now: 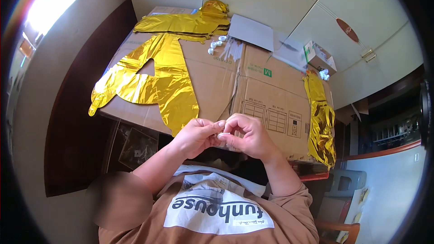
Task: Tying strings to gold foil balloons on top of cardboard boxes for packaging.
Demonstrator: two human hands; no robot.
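Note:
My left hand [201, 134] and my right hand [246, 134] meet at the near edge of the cardboard. Both are closed, fingertips pinching a small white roll [221, 136] between them. The fingers hide much of it, and its exact kind is hard to make out. Just beyond my left hand lies a flat gold foil balloon [174, 81] shaped like the letter A. Farther back, several small white rolls [213, 45] sit beside a bunch of thin clear straws [233, 49].
Cardboard [266, 86] covers the work surface. More gold foil balloons [181, 23] lie stacked at the far left, and another gold foil balloon [321, 126] hangs over the right edge. A grey-white sheet [251, 31] and a small open box [319, 56] stand near the white cabinets [352, 22].

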